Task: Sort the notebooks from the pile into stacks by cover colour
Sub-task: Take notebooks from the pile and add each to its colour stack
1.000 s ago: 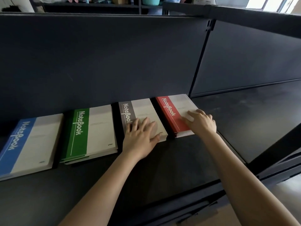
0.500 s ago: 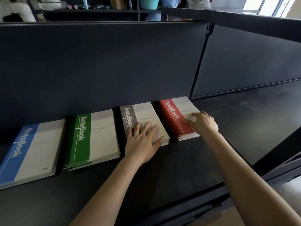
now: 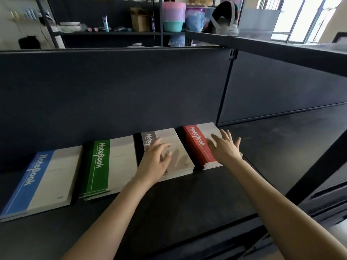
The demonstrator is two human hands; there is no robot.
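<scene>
Neither hand grips anything: I read the fingers of both as straight and spread. Left hand (image 3: 155,162) is over the near half of the grey-spined stack (image 3: 167,135). It is motion-blurred and casts a shadow on the cover; I cannot tell whether it touches. Right hand (image 3: 225,149) is over the right side of the red-spined stack (image 3: 195,143), palm down, hiding that stack's near right corner. Contact there is also unclear to me.

Notebooks: I log four stacks in a row on the dark shelf (image 3: 187,199), along the dark back panel (image 3: 112,91). Left to right: blue-spined stack (image 3: 43,181), green-spined stack (image 3: 110,164), grey, red. Each top cover is pale with a coloured band reading "NoteBook" down its left side. Stacks lie just beside one another with narrow gaps, none overlapping. Green stack's lower books are slightly fanned at the near edge. Red stack ends at the upright divider.

Beyond the panel: open shelving with stacked plastic basins (image 3: 173,15) and a cardboard box (image 3: 138,19); bright window (image 3: 300,17) at upper right.
</scene>
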